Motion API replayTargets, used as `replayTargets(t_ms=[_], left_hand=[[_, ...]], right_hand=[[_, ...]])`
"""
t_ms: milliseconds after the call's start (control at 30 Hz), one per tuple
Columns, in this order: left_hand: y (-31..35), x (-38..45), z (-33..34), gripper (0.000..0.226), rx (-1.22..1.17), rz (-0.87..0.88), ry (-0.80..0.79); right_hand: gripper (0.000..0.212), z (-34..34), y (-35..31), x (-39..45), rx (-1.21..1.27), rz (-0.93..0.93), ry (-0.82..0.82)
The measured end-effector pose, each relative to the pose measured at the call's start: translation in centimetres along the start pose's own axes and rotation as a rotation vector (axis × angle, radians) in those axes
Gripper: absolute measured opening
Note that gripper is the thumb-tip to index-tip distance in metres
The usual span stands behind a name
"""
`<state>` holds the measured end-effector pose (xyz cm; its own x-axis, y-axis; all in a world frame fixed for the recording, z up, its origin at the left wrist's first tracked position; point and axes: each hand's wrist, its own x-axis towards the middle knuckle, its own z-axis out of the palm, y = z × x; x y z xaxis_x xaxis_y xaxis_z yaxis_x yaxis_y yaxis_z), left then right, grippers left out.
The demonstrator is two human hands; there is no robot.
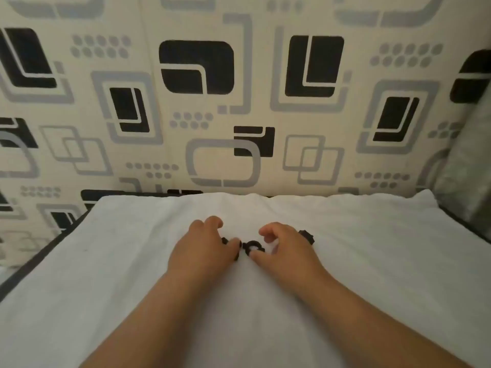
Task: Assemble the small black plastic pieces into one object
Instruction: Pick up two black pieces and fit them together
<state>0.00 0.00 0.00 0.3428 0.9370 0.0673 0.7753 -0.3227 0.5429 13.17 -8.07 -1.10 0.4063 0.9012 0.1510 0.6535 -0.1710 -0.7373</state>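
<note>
Small black plastic pieces lie on a white cloth (pixel 372 261). A ring-shaped black piece (pixel 253 246) sits between my hands, and my right thumb touches its near edge. My left hand (pixel 204 248) rests palm down with its fingertips over another black piece (pixel 225 240), mostly hidden under the fingers. My right hand (pixel 284 248) is curled, fingers apart, above the ring. A third notched black piece (pixel 306 235) peeks out behind my right hand. I cannot tell whether either hand grips a piece.
The white cloth covers a flat surface with a dark edge (pixel 39 258) on the left. Behind it stands a patterned sofa back (pixel 239 102) in cream, grey and black. A grey cushion (pixel 462 181) is at the right.
</note>
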Motion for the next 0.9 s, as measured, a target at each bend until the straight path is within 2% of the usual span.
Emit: replayTargets(t_ms=[100,200,400,600,800,900], left_hand=[[-0.09,0.33,0.05,0.039,0.03,0.01,-0.044],[-0.15,0.55,0.3,0.03,0.01,0.017,-0.058],[-0.26,0.91,-0.02,0.022,-0.054,0.047,-0.078],[-0.29,0.77,-0.47,0.015,-0.164,0.038,-0.07],[0.03,0.6,-0.51,0.014,-0.223,0.027,-0.033],[0.37,0.55,-0.45,0.029,-0.144,0.021,-0.081]], right_hand=[[0.05,0.17,-0.21,0.28,-0.09,-0.023,-0.012],[0.054,0.48,-0.39,0.19,-0.154,-0.05,-0.014],[0.034,0.59,-0.21,0.44,-0.202,-0.093,-0.018],[0.014,0.24,0.09,0.47,-0.06,-0.098,0.016],[0.02,-0.28,-0.09,0.17,0.119,-0.095,0.052],[0.026,-0.34,-0.17,0.15,0.139,-0.101,0.049]])
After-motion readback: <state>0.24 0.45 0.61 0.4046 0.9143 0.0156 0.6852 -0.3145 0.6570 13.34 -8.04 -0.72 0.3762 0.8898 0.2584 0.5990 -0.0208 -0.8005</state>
